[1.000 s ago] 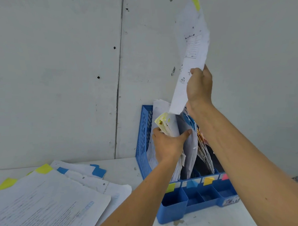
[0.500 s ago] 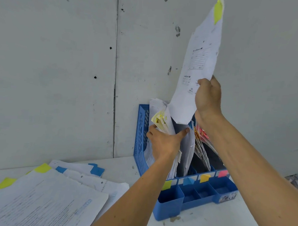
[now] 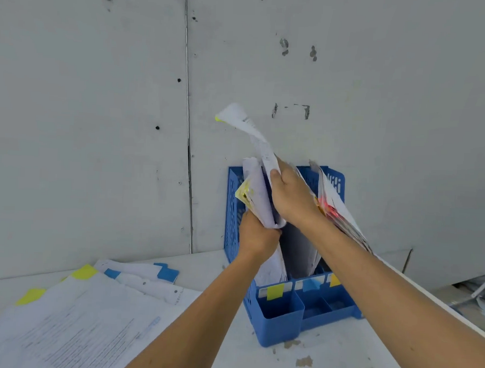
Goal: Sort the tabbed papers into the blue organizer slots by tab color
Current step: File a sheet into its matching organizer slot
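Grey panelled wall (image 3: 99, 122) fills the background behind a white table (image 3: 339, 363). Against the wall stands the blue organizer (image 3: 280, 319), with coloured labels marking its slots along the front. To its left lies the unsorted pile of tabbed papers (image 3: 77, 324), yellow and blue tabs showing.

The right hand (image 3: 293, 197), which half a second ago held its paper high over the organizer, has come down to the top of the slots. Its fingers are curled round the yellow-tabbed sheet (image 3: 261, 145), which now flops over to the left above the knuckles instead of standing straight. The left hand (image 3: 257, 234) keeps its grip on the yellow bundle (image 3: 256, 195) in the leftmost slot, drawing it aside to hold a gap open.

Both hands hide the sheet's lower edge, so it has probably entered that gap, though I cannot confirm it. The yellow label (image 3: 275, 291) fronting that slot matches the sheet's yellow tab (image 3: 218, 118). This paper looks nearly filed; letting go comes next, with the pile waiting.
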